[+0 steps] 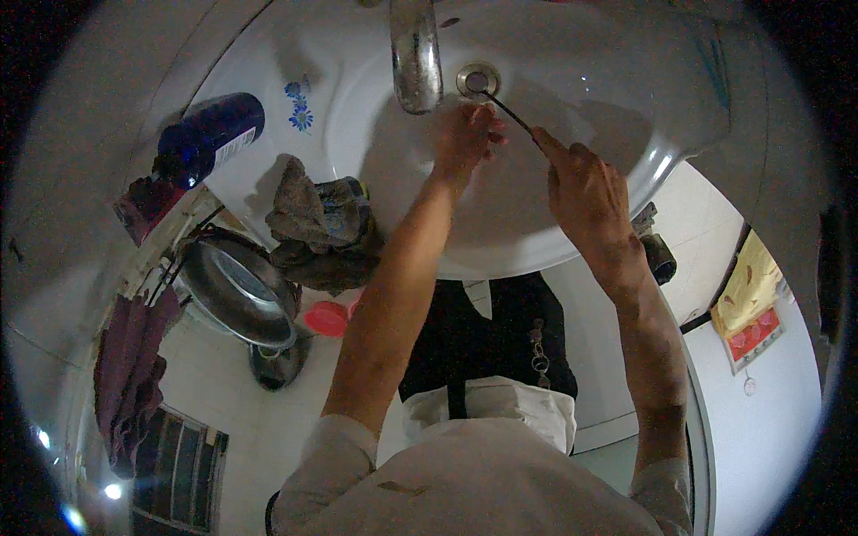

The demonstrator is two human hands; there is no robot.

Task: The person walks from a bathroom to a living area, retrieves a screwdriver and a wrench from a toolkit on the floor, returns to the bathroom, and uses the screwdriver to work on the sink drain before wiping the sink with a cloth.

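Note:
A white washbasin lies under both hands, with a round metal drain in its bowl. My right hand is closed around a thin dark rod, index finger stretched along it. The rod slants up to the left, and its tip meets the drain at the lower right of its ring. Whatever handle it has is hidden in my palm. Just below the drain hovers my left hand, its fingers loosely bent and apart, with nothing visible in them. A metal faucet reaches over the bowl, left of the drain.
On the basin's left rim sit a crumpled grey-brown cloth and a dark blue bottle. Metal basins and a dark red cloth hang farther left. A red round object shows below.

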